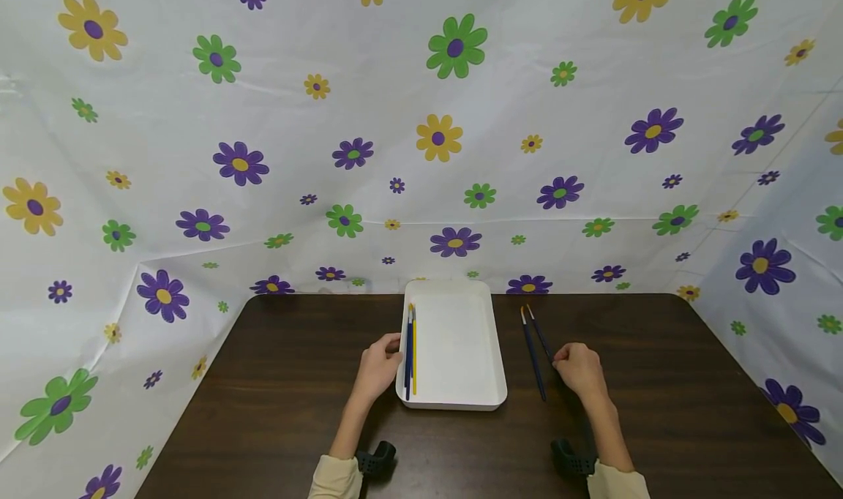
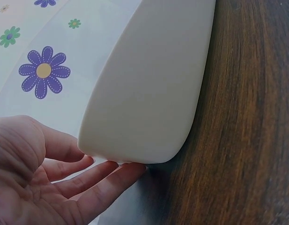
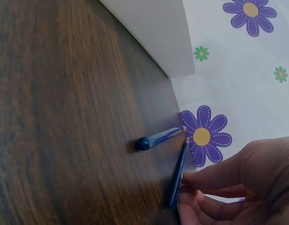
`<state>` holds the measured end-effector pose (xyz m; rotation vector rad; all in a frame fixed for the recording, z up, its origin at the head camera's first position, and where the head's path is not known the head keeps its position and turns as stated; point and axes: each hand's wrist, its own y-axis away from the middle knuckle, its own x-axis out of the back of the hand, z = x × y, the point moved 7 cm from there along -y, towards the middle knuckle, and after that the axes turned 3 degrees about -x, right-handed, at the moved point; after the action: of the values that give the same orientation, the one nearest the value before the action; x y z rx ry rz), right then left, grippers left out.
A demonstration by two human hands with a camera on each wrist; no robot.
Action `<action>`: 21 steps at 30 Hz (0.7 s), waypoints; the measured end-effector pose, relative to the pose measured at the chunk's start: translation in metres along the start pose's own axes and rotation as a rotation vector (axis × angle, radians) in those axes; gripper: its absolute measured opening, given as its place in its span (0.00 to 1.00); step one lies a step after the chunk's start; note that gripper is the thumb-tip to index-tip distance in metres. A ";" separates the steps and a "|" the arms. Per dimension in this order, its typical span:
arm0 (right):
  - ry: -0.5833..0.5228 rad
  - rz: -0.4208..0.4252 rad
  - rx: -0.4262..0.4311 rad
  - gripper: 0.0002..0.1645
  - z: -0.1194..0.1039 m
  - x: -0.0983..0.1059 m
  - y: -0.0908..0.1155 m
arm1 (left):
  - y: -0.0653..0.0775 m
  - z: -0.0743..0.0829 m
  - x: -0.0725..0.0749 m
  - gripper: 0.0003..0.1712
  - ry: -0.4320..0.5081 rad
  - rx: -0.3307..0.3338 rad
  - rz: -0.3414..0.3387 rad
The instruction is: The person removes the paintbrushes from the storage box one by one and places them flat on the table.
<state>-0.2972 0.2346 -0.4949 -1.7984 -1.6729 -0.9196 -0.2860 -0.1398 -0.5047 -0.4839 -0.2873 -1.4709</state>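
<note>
A white rectangular tray (image 1: 461, 345) lies on the table. My left hand (image 1: 380, 367) holds its left side; in the left wrist view the thumb and fingers (image 2: 118, 183) meet the edge of the tray (image 2: 149, 84). Along the tray's inner left side lie dark blue (image 1: 409, 356) and yellow (image 1: 415, 360) paintbrushes. To the right of the tray, my right hand (image 1: 579, 367) pinches a thin dark blue paintbrush (image 1: 540, 331) near its handle end, seen close in the right wrist view (image 3: 178, 176). Beside it lies another dark blue paintbrush (image 1: 533, 356), apart from the hand.
The dark brown wooden table (image 1: 290, 396) has its far edge against a white flowered cloth (image 1: 382, 155). The cloth also hangs at both sides. Black devices (image 1: 377, 459) are strapped to both wrists.
</note>
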 end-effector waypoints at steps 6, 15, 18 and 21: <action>0.011 0.003 -0.019 0.06 -0.001 -0.002 0.001 | 0.000 0.001 0.000 0.22 -0.003 -0.008 0.003; 0.007 -0.007 -0.011 0.04 -0.003 -0.007 0.000 | 0.001 0.002 0.000 0.22 -0.006 0.005 -0.002; 0.013 -0.023 -0.015 0.03 -0.003 -0.008 0.000 | 0.001 0.002 0.001 0.22 -0.006 -0.002 -0.004; 0.019 -0.033 -0.015 0.03 -0.003 -0.008 -0.001 | 0.001 0.002 0.001 0.22 -0.007 -0.004 -0.007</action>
<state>-0.2982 0.2273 -0.4991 -1.7718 -1.6928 -0.9624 -0.2847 -0.1397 -0.5031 -0.4913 -0.2918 -1.4769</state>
